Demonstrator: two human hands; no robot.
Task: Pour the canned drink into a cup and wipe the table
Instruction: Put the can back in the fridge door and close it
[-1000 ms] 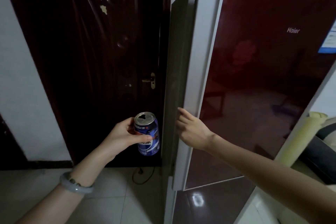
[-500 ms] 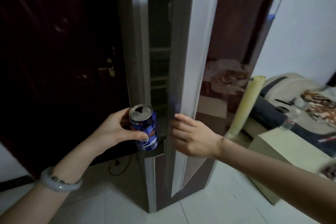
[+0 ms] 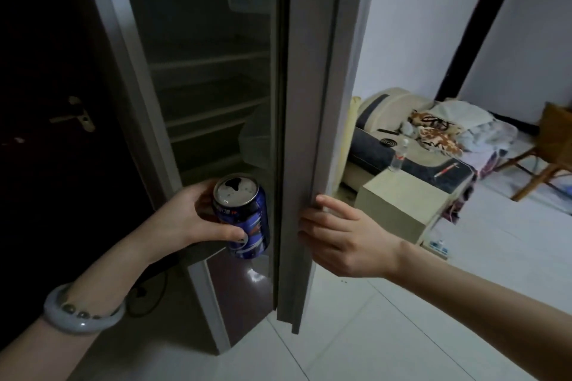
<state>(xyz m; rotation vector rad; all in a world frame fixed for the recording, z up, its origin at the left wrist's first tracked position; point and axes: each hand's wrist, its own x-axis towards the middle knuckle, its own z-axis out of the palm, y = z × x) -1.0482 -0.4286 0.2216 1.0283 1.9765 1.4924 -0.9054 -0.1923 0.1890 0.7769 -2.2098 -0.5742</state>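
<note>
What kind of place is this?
Probably a room in a home: an open fridge with bare shelves, a sofa piled with blankets, and a tiled floor.

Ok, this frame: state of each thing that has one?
can: opened, upright, held by left hand
fridge door: open, right hand gripping its edge
fridge shelves: look bare
dark room door: shut
plastic bottle: upright on the beige stand
</note>
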